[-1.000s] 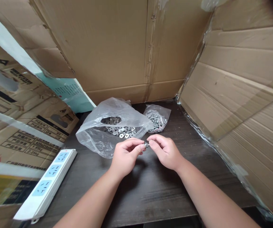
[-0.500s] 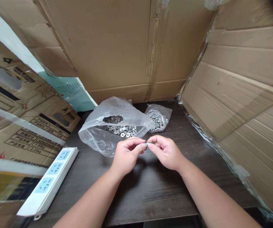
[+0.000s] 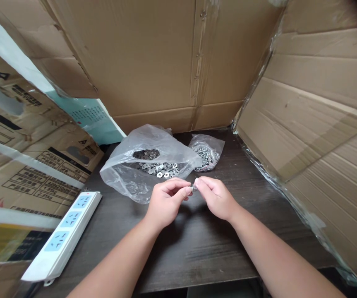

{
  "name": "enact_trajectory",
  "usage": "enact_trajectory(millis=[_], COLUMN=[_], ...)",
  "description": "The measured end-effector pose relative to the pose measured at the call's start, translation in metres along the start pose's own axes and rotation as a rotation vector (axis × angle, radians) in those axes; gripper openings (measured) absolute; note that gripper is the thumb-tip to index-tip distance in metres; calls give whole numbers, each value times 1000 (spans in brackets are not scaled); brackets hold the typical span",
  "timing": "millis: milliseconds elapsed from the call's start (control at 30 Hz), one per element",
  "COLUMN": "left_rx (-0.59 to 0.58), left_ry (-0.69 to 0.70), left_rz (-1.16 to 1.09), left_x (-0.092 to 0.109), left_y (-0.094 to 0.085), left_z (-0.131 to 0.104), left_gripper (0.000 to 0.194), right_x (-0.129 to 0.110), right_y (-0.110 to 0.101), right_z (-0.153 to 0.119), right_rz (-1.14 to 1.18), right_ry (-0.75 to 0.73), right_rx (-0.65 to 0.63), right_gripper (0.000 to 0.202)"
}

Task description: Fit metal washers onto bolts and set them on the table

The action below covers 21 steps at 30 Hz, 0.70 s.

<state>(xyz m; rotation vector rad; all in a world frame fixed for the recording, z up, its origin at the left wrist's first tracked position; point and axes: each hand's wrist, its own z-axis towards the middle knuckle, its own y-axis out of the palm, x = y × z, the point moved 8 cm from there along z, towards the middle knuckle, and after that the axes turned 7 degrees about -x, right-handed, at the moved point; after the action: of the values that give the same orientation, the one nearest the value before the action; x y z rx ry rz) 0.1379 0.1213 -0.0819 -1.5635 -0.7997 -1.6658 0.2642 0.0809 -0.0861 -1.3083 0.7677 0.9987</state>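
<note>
Over the table, the fingertips of my two hands meet at a small silvery metal fastener (image 3: 193,187). My left hand (image 3: 167,203) pinches it from the left, thumb against forefinger. From the right, my right hand (image 3: 216,198) pinches at its other end with closed fingers. Fingers cover most of the piece, so its exact kind is unclear. Just beyond my left hand lies an open clear plastic bag (image 3: 119,167) with many flat metal washers (image 3: 159,169) inside. Behind my right hand, a smaller clear bag (image 3: 217,144) holds many metal screws (image 3: 205,156).
A white power strip (image 3: 63,236) lies along the left side of the dark wooden table (image 3: 197,256). Cardboard walls stand at the back (image 3: 153,58), on the right (image 3: 315,91) and on the left, where a printed carton (image 3: 26,178) leans in.
My right hand has turned slightly, its fingertips now higher and more closed at the fastener. My left hand keeps its pinch. The view has shifted slightly.
</note>
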Motion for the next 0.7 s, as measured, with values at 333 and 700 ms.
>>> enact_trajectory(millis=[333,700], left_rx=[71,21], left_ry=[-73,-57], left_rz=[-153,-185], left_x=[-1,-7], left_y=[-3,-2], left_z=[-1,0], left_gripper=[26,23], right_x=[0,0], right_y=[-1,3], right_z=[-6,-6], right_rz=[51,12], right_ry=[-16,-26], right_rx=[-58,-80], right_gripper=[40,38])
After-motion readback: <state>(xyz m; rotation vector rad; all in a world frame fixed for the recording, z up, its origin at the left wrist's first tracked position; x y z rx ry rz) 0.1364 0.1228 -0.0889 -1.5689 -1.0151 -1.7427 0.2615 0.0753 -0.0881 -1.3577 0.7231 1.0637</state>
